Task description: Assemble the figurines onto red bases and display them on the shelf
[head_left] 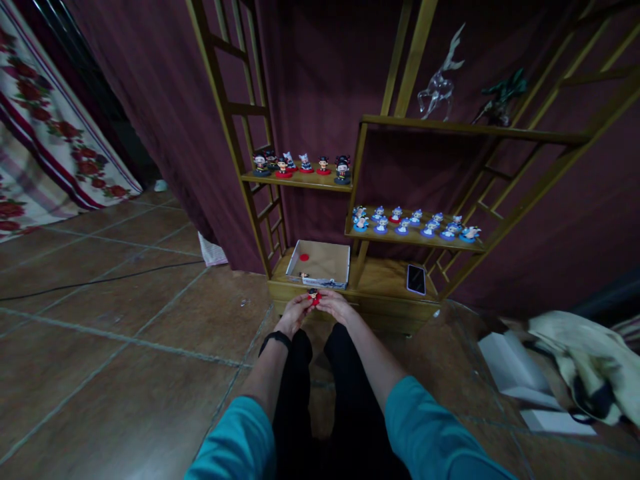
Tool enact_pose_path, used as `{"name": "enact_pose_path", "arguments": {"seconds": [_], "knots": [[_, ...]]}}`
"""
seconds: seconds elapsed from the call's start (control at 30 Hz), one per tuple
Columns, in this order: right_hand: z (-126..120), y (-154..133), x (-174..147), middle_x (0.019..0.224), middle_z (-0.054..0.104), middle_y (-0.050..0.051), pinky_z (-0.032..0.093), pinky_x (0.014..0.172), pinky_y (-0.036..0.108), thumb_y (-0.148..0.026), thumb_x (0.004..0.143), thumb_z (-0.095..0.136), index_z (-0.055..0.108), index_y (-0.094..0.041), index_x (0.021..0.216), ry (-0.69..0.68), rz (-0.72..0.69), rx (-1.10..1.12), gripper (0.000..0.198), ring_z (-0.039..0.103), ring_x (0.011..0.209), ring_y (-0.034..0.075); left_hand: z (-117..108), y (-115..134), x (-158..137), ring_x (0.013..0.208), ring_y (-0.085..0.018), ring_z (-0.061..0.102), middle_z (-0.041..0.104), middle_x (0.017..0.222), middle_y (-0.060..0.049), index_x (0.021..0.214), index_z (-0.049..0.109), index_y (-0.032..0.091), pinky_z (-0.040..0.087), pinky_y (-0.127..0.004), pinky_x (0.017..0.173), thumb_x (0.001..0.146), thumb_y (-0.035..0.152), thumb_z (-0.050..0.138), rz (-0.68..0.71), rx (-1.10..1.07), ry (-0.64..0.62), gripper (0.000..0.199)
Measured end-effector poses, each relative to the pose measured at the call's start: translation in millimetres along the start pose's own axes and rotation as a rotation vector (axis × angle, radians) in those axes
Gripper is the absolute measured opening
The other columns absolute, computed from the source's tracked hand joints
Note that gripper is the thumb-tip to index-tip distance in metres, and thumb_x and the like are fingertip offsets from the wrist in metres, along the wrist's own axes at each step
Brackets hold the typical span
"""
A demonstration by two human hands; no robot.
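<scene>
Between my left hand (296, 313) and my right hand (336, 305) is a small figurine (313, 296) with dark hair and a red base. Fingers of both hands are closed on it, one hand at each side. Just beyond them, a shallow open box (327, 253) sits on the lowest shelf. Inside the box lie a red disc (305, 257) and another small figurine (303, 275) on its side. More figurines in red and black (323, 166) stand on the upper left shelf. Blue and white figurines (403, 227) stand in rows on the right shelf.
A phone (416, 279) lies on the lowest shelf at right. The wooden shelf unit (430, 300) has a glass deer (440, 83) and a dark green ornament (503, 97) on top. White boxes (520, 373) and a pale cloth bag (590, 353) are on the floor at right. A cable (110, 277) crosses the tiles at left.
</scene>
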State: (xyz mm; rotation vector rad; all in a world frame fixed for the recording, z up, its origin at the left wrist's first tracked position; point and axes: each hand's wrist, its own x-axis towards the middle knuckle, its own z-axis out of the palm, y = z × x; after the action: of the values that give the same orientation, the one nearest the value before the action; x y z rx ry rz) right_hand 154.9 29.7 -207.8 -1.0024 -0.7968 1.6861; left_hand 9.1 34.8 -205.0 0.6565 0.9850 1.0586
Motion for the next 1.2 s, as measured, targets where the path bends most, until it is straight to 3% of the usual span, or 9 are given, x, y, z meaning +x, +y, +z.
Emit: {"name": "enact_pose_path", "arguments": {"seconds": [1.0,1.2], "knots": [[-2.1,1.2,-1.6,0.089,0.066,0.004,0.049,0.081,0.033,-0.01,0.059,0.065,0.061,-0.017,0.091,0.03,-0.039,-0.035,0.032,0.064,0.08,0.015,3.7,0.4,-3.6,0.052,-0.009,0.059,0.063,0.062,-0.004,0.073,0.061,0.01,0.047,-0.017,0.052,0.068,0.0,0.06,0.009,-0.053,0.051,0.012],[-4.0,0.6,0.8,0.081,0.068,0.006,0.05,0.079,0.032,-0.009,0.061,0.065,0.062,-0.015,0.088,-0.031,0.069,-0.063,0.027,0.065,0.072,0.014,3.3,0.6,-3.7,0.052,-0.01,0.06,0.064,0.062,-0.006,0.075,0.06,0.009,0.048,-0.019,0.052,0.068,-0.002,0.06,0.015,-0.071,0.049,0.013]]}}
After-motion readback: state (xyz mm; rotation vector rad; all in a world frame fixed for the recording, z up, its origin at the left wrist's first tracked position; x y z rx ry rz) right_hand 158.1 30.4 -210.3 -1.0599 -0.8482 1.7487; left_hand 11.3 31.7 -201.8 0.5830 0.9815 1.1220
